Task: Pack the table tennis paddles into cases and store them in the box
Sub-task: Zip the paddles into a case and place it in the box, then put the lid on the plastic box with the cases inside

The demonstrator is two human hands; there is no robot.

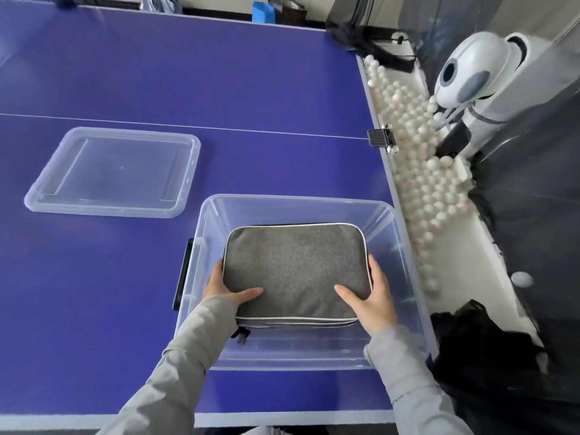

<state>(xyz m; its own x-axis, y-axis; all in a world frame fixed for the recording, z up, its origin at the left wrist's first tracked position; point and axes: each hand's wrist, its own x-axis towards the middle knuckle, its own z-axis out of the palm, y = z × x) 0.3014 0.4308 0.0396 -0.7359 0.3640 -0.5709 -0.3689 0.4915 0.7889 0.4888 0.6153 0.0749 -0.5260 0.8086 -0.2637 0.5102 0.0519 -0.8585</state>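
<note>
A grey fabric paddle case [295, 268] with white piping lies inside the clear plastic box [405, 246] at the near right of the blue table. My left hand [227, 288] grips the case's near left corner, thumb on top and fingers round the edge. My right hand [368, 301] holds the near right corner the same way. A darker edge of another case shows under it at the far side. No paddle is visible.
The box's clear lid [113, 172] lies flat on the table to the left. Beyond the table's right edge, a trough holds several white balls [417, 171] beside a white ball machine [470, 73]. Black netting [489, 356] hangs at the right.
</note>
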